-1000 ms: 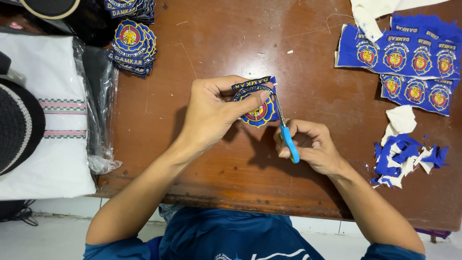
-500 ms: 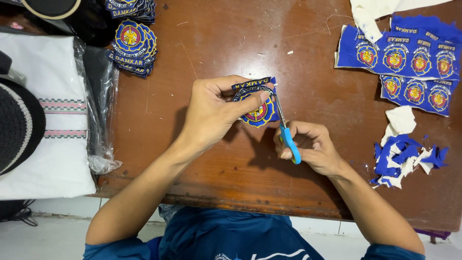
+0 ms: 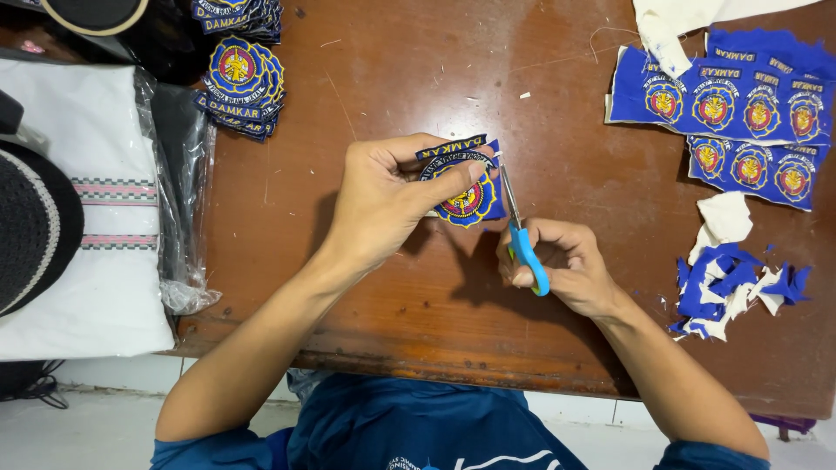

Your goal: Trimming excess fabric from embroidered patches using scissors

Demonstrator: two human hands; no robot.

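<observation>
A brown wooden surface (image 3: 366, 78) is seen above a white floor (image 3: 78, 426). At centre, an embroidered patch (image 3: 466, 187) is pinched by the left hand (image 3: 387, 200); at its three o'clock, blue-handled scissors (image 3: 521, 231) are gripped by the right hand (image 3: 562, 265).

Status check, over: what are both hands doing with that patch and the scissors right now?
Left hand pinches blue embroidered patch above wooden table. Right hand grips blue-handled scissors, blades at patch's right edge. Nothing between them.
</observation>
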